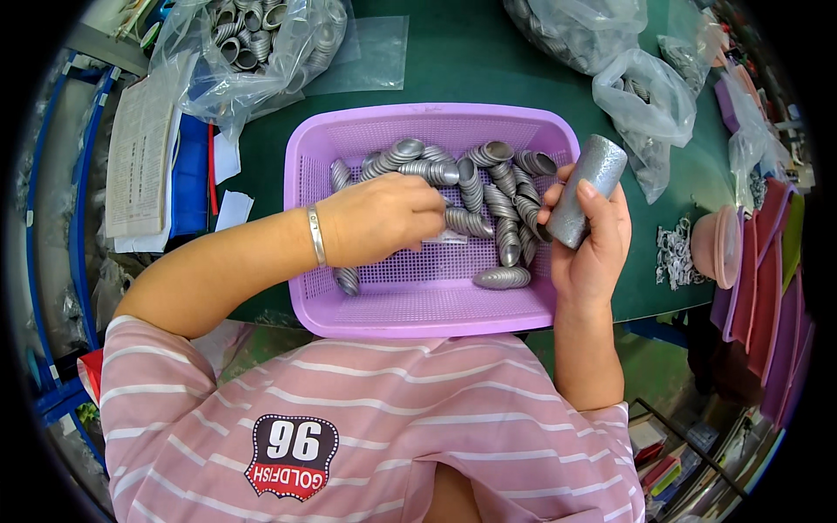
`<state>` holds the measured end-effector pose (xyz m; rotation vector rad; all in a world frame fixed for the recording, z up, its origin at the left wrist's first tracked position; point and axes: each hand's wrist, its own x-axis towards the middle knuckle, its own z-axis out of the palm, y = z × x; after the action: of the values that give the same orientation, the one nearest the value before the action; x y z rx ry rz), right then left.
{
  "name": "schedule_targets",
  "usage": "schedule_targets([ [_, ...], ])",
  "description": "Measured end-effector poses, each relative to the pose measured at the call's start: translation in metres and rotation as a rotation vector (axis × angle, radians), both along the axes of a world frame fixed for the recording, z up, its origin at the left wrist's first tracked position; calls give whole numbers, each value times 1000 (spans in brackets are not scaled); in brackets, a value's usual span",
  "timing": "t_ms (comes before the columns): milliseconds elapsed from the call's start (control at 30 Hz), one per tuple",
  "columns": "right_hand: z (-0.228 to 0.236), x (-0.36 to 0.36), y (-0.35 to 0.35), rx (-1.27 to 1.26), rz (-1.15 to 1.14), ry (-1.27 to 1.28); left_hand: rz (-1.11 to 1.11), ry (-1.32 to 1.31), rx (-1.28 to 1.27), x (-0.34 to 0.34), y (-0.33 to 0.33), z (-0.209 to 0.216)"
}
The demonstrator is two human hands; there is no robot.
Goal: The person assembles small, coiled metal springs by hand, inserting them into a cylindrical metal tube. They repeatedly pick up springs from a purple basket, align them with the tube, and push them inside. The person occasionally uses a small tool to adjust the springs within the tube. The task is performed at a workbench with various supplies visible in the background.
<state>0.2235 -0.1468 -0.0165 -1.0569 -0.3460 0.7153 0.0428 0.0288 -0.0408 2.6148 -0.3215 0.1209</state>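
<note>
My right hand (602,240) grips a silver-grey speckled cylinder (591,192), tilted above the right side of a purple plastic basket (427,329). Thumb and fingers wrap round its lower half. Over the basket's middle is my left hand (384,218), its fingers curled together; whatever they may hold is hidden. Just by those fingertips, a small clear piece with pale marking (448,237) shows in the basket. Several grey ribbed, spiral-looking tube pieces (472,185) with slanted open ends lie heaped in the basket, mostly centre and right. One such piece (502,278) rests apart near the front right.
Clear plastic bags of similar grey pieces stand at the back left (248,39) and back right (567,35) of the green table (453,74). Papers (139,157) over a blue holder lie left. Right are small white pieces (677,254) and a pink tub (717,247).
</note>
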Motion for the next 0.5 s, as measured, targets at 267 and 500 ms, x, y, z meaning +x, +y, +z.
schedule_targets([
  [267,-2,-1,2,-23,6,-6,122,358,369,-12,-19,31],
  [500,3,-11,5,-150,65,-79,657,108,-549,-17,-8,40],
])
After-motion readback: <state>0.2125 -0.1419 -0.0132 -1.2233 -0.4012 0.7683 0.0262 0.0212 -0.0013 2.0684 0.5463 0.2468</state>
